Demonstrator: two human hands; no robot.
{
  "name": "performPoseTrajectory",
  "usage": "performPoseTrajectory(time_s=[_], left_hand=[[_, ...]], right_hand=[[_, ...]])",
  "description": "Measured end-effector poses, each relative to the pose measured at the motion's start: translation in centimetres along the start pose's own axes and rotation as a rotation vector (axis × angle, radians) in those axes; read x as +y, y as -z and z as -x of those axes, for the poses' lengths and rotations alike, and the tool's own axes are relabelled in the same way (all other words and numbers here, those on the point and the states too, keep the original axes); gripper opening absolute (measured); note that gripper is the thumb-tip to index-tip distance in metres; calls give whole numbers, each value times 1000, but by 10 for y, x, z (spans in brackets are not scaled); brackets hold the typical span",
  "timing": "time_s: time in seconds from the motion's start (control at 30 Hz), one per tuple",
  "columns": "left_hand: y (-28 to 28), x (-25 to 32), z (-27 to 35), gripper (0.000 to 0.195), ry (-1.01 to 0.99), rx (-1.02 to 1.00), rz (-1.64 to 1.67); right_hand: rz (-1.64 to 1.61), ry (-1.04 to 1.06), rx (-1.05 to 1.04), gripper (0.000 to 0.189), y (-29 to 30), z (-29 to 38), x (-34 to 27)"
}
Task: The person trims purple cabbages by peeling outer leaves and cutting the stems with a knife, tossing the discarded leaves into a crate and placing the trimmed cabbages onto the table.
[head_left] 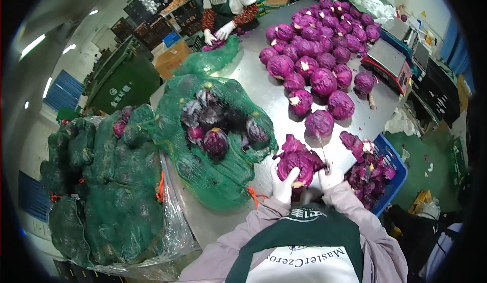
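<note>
My left hand (pixel 282 180), in a white glove, holds a red cabbage (pixel 296 167) whose outer leaves stand loose from the head. In my right hand (pixel 330 178), also gloved, is a knife (pixel 323 149), its thin blade pointing away from me. The cut stem end of the cabbage faces me. Just beyond it sits another red cabbage (pixel 319 124) on the metal table (pixel 243 214). To the left lies a green mesh sack (pixel 217 186), torn or opened at the top, with untrimmed red cabbages (pixel 215 142) inside.
A blue crate (pixel 397 176) of trimmed leaves stands at my right. Many red cabbages (pixel 323 81) pile up farther back, beside a scale (pixel 388 60). Full mesh sacks (pixel 125 203) are stacked at left. Across the table a person (pixel 230 9) in white gloves handles cabbage. A green bin (pixel 125 77) stands behind.
</note>
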State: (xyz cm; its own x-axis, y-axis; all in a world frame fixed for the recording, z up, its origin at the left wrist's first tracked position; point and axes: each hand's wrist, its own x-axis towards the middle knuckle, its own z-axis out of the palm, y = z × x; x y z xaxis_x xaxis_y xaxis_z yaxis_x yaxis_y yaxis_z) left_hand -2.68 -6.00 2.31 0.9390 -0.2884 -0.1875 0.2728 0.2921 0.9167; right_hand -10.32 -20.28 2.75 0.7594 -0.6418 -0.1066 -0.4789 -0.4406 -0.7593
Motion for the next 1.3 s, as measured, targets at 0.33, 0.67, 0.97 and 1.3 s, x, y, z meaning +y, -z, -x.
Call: performPoseTrajectory(time_s=[0.33, 0.67, 0.97, 1.3], left_hand=[[7, 71, 18, 70, 549, -543, 549], [28, 49, 17, 73, -606, -560, -1165], [24, 69, 19, 65, 424, -373, 553], [44, 73, 28, 60, 555, -280, 548]], right_hand=[[-232, -317, 478, 34, 87, -39, 99], [-330, 366, -73, 72, 89, 35, -42], [-342, 208, -340, 59, 70, 38, -94], [-473, -84, 73, 34, 105, -4, -4]])
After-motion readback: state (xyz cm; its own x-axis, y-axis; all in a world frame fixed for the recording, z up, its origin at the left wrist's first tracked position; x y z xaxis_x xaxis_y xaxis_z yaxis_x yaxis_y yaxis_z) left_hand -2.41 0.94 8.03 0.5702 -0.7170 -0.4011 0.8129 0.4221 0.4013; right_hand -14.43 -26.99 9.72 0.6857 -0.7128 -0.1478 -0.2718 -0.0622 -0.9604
